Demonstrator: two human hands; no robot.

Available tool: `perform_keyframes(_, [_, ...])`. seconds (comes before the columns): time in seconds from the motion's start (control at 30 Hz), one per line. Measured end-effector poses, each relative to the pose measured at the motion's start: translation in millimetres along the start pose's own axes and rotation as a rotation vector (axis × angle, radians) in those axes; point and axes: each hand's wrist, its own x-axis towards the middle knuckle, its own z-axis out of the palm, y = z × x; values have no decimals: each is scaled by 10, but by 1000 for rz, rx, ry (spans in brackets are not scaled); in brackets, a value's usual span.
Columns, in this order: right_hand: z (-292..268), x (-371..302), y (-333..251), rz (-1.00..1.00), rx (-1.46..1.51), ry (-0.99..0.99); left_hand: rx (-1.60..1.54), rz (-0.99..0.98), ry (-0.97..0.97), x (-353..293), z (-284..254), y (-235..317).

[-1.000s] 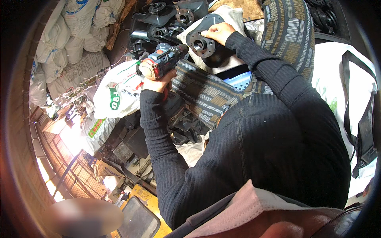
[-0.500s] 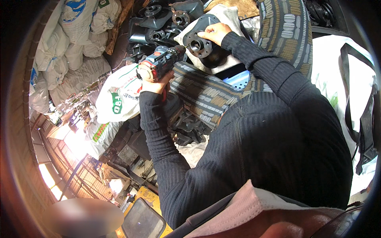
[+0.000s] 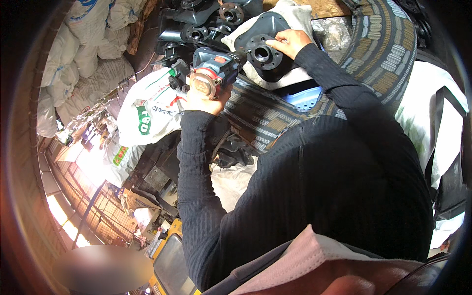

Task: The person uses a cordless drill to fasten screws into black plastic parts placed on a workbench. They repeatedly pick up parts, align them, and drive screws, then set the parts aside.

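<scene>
My left hand (image 3: 209,102) is wrapped round the handle of a cordless drill (image 3: 214,71) with a blue-grey and red body. The drill's black chuck points right and meets the left rim of a round black metal flange (image 3: 256,60); the tip of its bit is hidden. That flange has a wide centre hole and small holes round it, and sits on a dark grey rounded plate (image 3: 273,23). Across the flange's upper right edge, the thumb and fingers of my right hand (image 3: 293,43) grip it. A white cushion-like cloth (image 3: 304,74) lies under the part.
Several similar dark flanged parts (image 3: 196,33) are heaped at the far left of the cloth. Patterned fabric (image 3: 376,54) curves along the right and below. A blue perforated plastic piece (image 3: 304,98) shows beneath. White sacks (image 3: 147,110) stand at left.
The drill has turned in my left hand's grip, its back now facing me more, and its chuck sits closer against the flange. My right hand keeps its hold. The whole view has shifted slightly.
</scene>
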Motion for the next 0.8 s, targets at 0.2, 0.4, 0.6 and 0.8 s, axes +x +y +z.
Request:
perform_keyframes(0.2, [-120,18,-3,40,-28,-107,-62,-38,-6,41,116,35])
perform_keyframes(0.4, [-72,82,-38,-10,-42,-135,-4,-16,68,-17,14,289])
perform_keyframes(0.6, [-114,-9,-15,50,73,195,-240,79,209,-214,126,204])
perform_keyframes(0.8, [-290,-426,-136,289,1667,-547,-319,297,301,-1044,267,485])
